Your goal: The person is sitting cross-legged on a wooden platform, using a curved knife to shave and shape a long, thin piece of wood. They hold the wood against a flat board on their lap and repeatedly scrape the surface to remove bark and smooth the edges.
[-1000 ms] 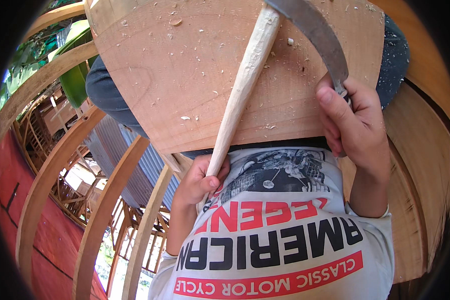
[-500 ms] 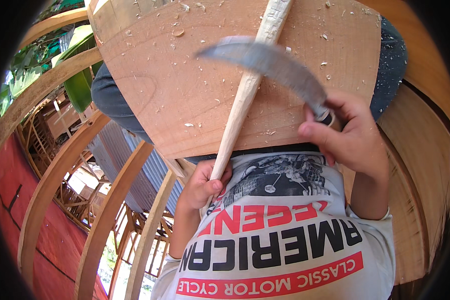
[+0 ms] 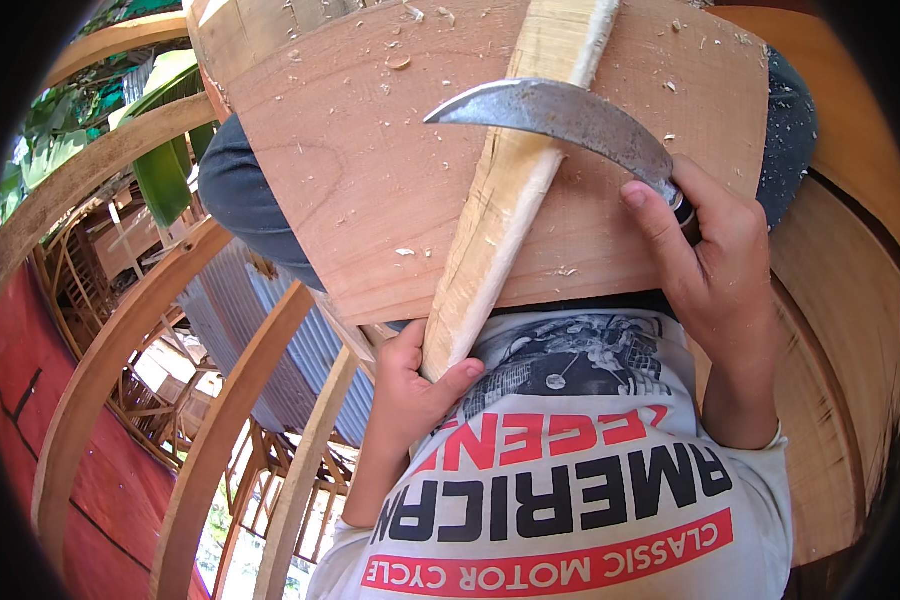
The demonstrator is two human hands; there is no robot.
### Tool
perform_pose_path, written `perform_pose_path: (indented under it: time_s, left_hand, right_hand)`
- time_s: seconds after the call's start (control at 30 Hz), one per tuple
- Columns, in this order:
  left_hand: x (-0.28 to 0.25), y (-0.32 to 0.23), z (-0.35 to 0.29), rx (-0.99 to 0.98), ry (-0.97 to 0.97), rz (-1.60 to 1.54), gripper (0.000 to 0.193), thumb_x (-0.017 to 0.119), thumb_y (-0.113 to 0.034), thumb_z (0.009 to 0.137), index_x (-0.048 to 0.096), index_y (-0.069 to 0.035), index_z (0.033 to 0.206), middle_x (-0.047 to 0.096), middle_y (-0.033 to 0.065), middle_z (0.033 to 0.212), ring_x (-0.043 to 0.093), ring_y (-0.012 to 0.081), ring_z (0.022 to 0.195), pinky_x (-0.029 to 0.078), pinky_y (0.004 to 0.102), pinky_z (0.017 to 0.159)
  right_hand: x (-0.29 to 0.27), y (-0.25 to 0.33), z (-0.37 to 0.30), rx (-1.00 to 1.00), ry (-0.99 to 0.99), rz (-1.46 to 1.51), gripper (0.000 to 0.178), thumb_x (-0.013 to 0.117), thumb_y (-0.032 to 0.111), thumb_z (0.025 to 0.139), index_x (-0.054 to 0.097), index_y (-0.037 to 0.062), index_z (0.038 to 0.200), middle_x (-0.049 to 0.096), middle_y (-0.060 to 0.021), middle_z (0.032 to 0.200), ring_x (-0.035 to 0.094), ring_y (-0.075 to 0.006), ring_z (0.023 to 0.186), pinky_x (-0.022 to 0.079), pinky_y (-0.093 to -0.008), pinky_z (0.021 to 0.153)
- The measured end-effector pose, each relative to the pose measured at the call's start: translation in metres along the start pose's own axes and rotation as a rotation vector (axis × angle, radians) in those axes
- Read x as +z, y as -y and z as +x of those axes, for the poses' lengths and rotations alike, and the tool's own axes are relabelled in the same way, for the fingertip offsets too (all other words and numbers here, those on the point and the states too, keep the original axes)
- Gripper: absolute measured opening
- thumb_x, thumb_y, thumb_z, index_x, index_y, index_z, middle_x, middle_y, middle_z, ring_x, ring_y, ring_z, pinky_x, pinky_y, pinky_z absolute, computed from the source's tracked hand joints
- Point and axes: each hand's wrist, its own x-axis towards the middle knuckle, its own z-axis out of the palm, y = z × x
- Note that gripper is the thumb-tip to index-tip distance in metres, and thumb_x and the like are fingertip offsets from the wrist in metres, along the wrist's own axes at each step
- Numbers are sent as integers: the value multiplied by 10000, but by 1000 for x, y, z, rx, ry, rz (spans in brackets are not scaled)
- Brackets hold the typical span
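A long, pale piece of wood [image 3: 495, 222] slants across a wide board [image 3: 340, 170] over my lap, its broad flat face turned up. My left hand [image 3: 422, 378] is closed around its near end, close to my shirt. In my right hand [image 3: 715, 235] is a curved knife [image 3: 580, 120], gripped at the handle, most of which the fingers hide. The grey blade reaches leftward over the wood, its tip past the left edge. Whether the blade touches the wood I cannot tell.
Wood shavings [image 3: 398, 62] lie scattered over the board. Curved wooden slats [image 3: 225, 425] rise at my left, with corrugated metal sheets [image 3: 270, 330] beyond them. Brown wooden panels [image 3: 820, 300] stand at my right. My legs [image 3: 260, 205] in dark trousers show beside the board.
The piece of wood has been rolled in my left hand, so a broader face now shows. The knife has shifted slightly right and looks sharper, no longer blurred.
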Motion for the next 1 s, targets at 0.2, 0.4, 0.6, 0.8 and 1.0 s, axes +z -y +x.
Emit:
perform_pose_path:
  time_s: [0.2,0.4,0.6,0.8,1.0]
  left_hand:
    - [-5,-16,-5,-97,-44,32,491,806,-293,753,606,67,1020,680,91,803,643,131,738,495,265,649]
    - [-4,-20,-3,8,-83,127,467,813,-274,747,607,62,997,672,88,788,623,127,675,487,260,604]
    - [-1,-28,-2,-18,-90,162,459,803,-259,747,591,59,1001,634,49,783,570,90,691,458,242,618]
    - [0,-26,-1,58,-85,218,448,809,-263,751,609,54,996,693,182,814,697,237,736,516,314,639]
    - [-2,-25,0,93,-86,232,421,806,-242,758,607,47,992,693,184,816,701,250,738,518,311,637]
  right_hand:
    - [13,2,-4,-148,92,-139,246,713,199,821,580,17,722,552,-164,589,569,-330,517,427,-379,476]
    - [7,6,-6,-173,74,-253,218,717,174,798,565,26,749,554,-137,617,579,-325,545,437,-389,497]
    - [-3,2,-5,-104,-55,-511,318,732,282,803,552,30,731,520,-131,588,553,-320,515,422,-374,467]
    - [1,7,-7,-220,41,-490,427,735,399,782,515,53,663,502,-113,559,532,-283,475,401,-349,436]
    - [6,6,-3,-244,-4,-569,457,729,423,773,486,67,624,496,-96,547,531,-257,460,394,-337,423]
